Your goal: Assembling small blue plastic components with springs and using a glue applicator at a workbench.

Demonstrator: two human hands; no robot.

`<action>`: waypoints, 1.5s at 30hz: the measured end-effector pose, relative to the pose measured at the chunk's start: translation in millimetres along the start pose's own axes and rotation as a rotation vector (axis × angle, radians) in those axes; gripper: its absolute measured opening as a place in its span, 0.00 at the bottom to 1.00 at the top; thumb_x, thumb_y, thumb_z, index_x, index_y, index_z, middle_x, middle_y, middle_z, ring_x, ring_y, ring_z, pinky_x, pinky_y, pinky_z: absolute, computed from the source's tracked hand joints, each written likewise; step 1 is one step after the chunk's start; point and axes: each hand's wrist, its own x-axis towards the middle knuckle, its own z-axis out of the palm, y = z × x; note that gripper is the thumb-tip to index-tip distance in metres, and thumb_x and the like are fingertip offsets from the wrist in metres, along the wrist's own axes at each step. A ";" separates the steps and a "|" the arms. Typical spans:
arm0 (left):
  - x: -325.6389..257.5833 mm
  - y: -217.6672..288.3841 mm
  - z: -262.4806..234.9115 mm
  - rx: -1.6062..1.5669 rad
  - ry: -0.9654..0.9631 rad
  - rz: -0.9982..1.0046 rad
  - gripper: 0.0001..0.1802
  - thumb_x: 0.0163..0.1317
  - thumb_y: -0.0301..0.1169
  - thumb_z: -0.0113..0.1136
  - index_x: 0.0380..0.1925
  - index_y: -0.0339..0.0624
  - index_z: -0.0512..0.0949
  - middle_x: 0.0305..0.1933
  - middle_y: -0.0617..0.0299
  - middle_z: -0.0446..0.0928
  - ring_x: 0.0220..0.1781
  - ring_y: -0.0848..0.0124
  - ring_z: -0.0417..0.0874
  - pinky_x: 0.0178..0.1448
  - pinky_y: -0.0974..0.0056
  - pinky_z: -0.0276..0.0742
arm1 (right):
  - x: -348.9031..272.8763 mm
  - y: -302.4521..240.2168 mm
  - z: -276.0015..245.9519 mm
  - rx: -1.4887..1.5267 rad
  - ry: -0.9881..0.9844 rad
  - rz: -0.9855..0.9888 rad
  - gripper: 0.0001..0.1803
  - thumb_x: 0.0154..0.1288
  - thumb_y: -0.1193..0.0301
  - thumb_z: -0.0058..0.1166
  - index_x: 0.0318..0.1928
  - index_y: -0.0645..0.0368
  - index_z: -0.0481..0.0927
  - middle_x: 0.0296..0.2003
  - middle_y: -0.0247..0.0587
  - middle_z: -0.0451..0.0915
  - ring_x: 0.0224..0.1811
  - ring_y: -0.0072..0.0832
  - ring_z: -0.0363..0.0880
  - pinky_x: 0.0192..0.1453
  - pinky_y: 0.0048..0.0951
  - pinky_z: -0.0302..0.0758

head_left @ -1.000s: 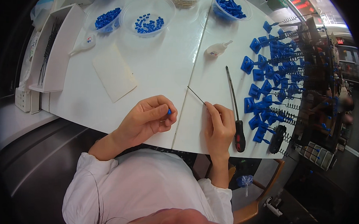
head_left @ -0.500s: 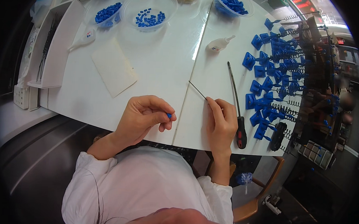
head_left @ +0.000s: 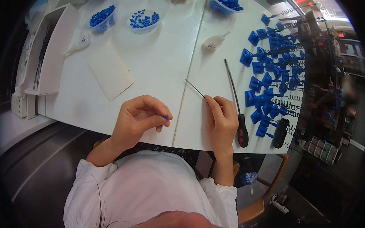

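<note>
My left hand [head_left: 138, 119] is closed in a pinch, holding a small blue plastic piece [head_left: 165, 117] between thumb and fingertips, just above the table's near edge. Most of that piece is covered by the fingers. To its right, my right hand [head_left: 222, 120] grips a thin dark rod [head_left: 195, 88] near one end; the free end points away and to the left. The rod and the blue piece are apart. Beside my right hand lies a long screwdriver [head_left: 242, 133] with a black and red handle, its shaft pointing to the far side.
Clear bowls hold short blue pieces [head_left: 144, 20] and longer blue parts [head_left: 226, 2]. A glue bottle [head_left: 215, 42], another white bottle [head_left: 79, 44] and a cream sheet [head_left: 110, 72] lie about. Blue-based spring assemblies [head_left: 270, 73] crowd the right edge. A white box [head_left: 54, 63] holds dark rods.
The whole view has shifted slightly, so the table's things appear farther left. Both hands keep their holds, and the blue piece looks slightly turned in my left fingers.
</note>
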 end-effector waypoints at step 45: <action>-8.7 2.5 10.8 0.348 -0.058 0.295 0.10 0.58 0.11 0.55 0.38 0.30 0.79 0.41 0.51 0.79 0.42 0.68 0.82 0.44 0.69 0.81 | -11.2 -27.9 -6.6 0.810 -0.216 -0.111 0.22 0.54 0.81 0.43 0.52 0.71 0.69 0.43 0.56 0.72 0.41 0.43 0.72 0.45 0.36 0.72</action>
